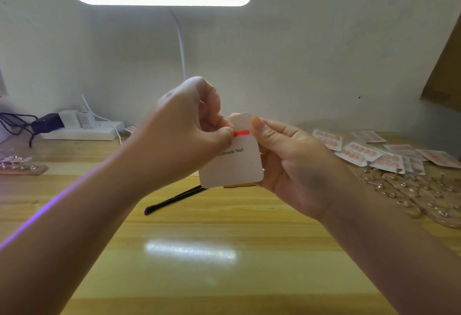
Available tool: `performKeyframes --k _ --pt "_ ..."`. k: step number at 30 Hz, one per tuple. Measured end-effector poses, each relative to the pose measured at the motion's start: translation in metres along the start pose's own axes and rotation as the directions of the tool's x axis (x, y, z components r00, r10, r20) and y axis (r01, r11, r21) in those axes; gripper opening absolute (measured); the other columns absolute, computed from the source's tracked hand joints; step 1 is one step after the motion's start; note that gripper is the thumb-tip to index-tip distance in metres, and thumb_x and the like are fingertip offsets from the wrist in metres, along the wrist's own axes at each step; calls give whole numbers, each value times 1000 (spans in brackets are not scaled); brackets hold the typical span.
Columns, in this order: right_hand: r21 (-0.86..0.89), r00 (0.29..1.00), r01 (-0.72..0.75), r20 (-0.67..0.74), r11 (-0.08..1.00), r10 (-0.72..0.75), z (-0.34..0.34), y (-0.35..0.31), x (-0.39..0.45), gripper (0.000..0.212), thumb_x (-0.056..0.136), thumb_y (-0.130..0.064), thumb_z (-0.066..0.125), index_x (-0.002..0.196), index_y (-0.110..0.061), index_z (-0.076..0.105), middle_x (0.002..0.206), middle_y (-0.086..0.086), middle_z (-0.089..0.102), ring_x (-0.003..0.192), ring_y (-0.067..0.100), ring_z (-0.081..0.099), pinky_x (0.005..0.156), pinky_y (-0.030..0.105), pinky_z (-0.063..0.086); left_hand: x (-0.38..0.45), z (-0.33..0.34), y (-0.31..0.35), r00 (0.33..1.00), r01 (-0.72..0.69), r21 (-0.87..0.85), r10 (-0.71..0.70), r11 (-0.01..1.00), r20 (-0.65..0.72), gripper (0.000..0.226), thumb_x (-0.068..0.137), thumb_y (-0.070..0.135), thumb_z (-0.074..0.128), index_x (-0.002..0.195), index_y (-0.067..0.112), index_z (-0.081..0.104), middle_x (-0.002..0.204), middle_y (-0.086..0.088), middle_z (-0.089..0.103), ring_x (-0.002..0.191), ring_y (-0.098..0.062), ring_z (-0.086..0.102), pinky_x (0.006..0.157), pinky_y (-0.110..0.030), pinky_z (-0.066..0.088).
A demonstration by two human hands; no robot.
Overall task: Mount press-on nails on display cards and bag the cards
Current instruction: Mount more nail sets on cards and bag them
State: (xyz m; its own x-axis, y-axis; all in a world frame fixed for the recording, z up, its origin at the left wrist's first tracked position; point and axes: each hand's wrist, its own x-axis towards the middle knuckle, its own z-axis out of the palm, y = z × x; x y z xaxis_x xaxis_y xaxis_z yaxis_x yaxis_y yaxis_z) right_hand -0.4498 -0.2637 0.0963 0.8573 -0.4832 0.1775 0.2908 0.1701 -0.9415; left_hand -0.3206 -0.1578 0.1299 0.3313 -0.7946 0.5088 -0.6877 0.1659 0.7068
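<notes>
1. The left hand [192,125] is raised above the table, its fingers curled inward; thumb and forefinger pinch the left end of a red strip [242,133] (apparently the liner of an adhesive tape, though this cannot be confirmed).

2. The right hand [287,160] holds the display card [233,162] from the right, thumb pressed on the card's upper right face and the remaining fingers curled behind it.

3. The card stands roughly upright between the two hands, its printed face toward the camera and the words "Handmade Nail" partly covered by the left hand. No nails are mounted on it yet.

4. The governing relation: the strip's long axis runs left to right across the upper part of the card, and its pinched end lies directly at the left fingertips. The left hand is therefore the nearer hand; the right hand serves as the brace.

5. Judgement: the next move likely calls for a pull along the strip's axis, with the card held steady.

6. Beyond the hands, a dark slender tool [174,200] lies on the wooden table [224,277], and bagged cards [374,155] lie well apart to the right.
</notes>
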Motion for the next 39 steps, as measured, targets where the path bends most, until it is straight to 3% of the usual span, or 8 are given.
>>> performKeyframes --k 6,11,21,27,33,36,39 --pt "11 1000 -4 10 1000 4 0 3 1 30 81 -31 57 98 -13 74 90 10 67 84 25 63 84 53 52 1 2 0 999 14 37 -13 999 -43 25 77 11 67 76 22 45 74 -1 67 78 -23 69 76 -49 56" --pt "5 1000 -5 4 1000 5 1 3 1 35 81 -31 56 105 -11 71 96 12 65 87 26 62 93 62 45 0 3 2 998 15 55 -12 998 -62 24 77 10 66 76 22 45 74 -2 66 76 -25 67 77 -50 55" --pt "7 1000 -6 6 1000 6 1 2 -1 39 81 -31 56 110 -9 69 98 12 66 89 27 62 87 57 51 -1 6 2 995 1 103 9 995 -97 24 77 7 65 75 22 45 73 -1 67 74 -25 67 70 -45 55" --pt "-27 999 20 32 999 -19 2 1 -2 45 78 -30 61 116 -7 66 95 10 67 86 23 64 80 47 54 -2 6 1 995 -4 117 16 993 -102 27 80 6 67 75 22 46 73 -1 67 74 -25 68 70 -51 56" --pt "-274 966 141 -173 951 -193 6 7 -3 20 94 -17 56 109 -14 69 99 13 73 88 27 69 84 59 53 -3 9 0 995 -10 105 20 994 -101 26 78 7 69 76 20 46 75 -1 69 76 -23 69 70 -51 56" --pt "-436 926 230 -177 870 -333 8 9 -4 18 97 -16 54 105 -19 70 91 5 75 82 20 72 70 40 60 -3 9 0 995 -5 112 17 994 -100 29 78 8 70 74 21 45 74 2 70 77 -22 69 74 -50 56" --pt "-503 896 295 -149 812 -418 8 10 -5 20 98 -13 52 98 -26 69 84 -4 74 74 9 71 58 23 55 -2 8 1 995 11 101 0 995 -105 32 77 9 73 74 21 44 75 2 72 78 -17 70 77 -48 56"
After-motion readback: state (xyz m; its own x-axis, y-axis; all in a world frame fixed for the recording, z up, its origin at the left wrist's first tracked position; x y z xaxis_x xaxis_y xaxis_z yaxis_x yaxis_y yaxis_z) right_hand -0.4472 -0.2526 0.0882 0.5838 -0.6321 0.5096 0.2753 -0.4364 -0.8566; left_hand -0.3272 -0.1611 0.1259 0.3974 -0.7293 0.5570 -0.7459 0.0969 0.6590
